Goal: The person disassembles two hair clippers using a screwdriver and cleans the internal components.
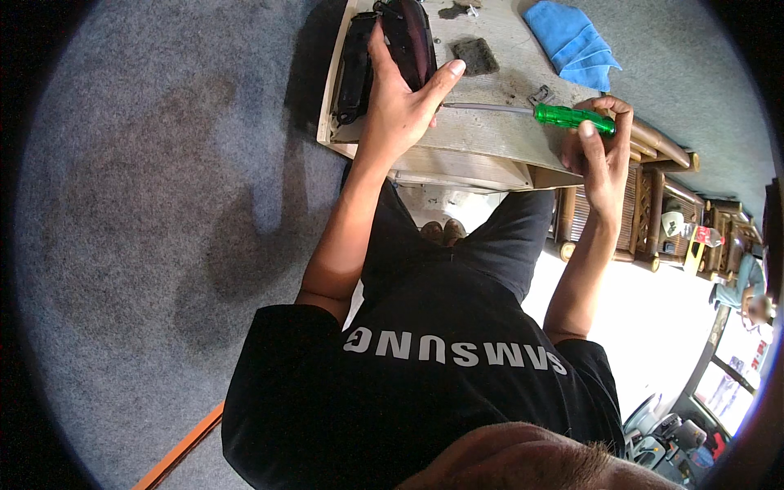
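My left hand [404, 98] grips a black device with a dark maroon panel [414, 41] at the left of a pale wooden top [490, 151]. My right hand [604, 155] has its fingers round the green handle of a screwdriver [562, 116]; the shaft points left to the device by my left hand, its tip not clearly visible. Above the shaft lie a dark square pad [475, 56] and a small metal piece [541, 95]. A folded blue cloth [570, 45] is at the top's back right.
Bamboo furniture [629, 220] stands to the right, carrying a bottle [707, 236] and other items. A person in teal [743, 286] is at the far right. A grey textured surface [147, 204] fills the left. Assorted clutter [670, 441] is at the lower right.
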The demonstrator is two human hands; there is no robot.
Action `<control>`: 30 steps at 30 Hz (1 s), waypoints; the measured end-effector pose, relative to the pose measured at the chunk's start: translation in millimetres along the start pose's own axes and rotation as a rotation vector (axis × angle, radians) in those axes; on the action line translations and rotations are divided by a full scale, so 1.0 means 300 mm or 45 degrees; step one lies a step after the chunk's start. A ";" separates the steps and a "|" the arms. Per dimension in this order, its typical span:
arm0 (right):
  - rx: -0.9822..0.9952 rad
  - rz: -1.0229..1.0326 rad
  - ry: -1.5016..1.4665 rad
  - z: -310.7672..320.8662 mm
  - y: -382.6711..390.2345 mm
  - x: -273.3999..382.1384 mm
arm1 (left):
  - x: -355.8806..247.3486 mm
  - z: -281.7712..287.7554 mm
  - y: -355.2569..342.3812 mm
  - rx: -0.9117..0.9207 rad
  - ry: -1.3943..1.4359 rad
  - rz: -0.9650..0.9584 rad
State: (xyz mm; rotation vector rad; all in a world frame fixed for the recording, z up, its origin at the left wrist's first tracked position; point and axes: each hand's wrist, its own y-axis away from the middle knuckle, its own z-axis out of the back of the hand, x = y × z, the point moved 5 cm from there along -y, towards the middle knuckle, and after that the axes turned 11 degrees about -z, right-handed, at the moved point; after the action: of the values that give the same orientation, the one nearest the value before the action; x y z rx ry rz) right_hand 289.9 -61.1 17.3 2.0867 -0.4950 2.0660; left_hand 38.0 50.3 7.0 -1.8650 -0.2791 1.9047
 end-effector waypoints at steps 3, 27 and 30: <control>0.136 -0.108 0.086 0.012 -0.006 -0.014 | 0.002 0.003 0.002 -0.002 -0.004 0.011; 0.257 0.014 -0.042 -0.017 0.000 0.024 | -0.024 0.003 0.003 -0.014 -0.027 0.034; 0.283 -0.146 -0.054 0.006 0.003 0.000 | -0.037 0.005 0.006 0.008 -0.044 0.005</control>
State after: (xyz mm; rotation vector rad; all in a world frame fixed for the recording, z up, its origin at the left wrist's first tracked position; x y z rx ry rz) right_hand 291.1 -62.4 17.1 2.2245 -0.1512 2.0991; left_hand 36.0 44.1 16.1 -1.8317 -0.2803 1.9397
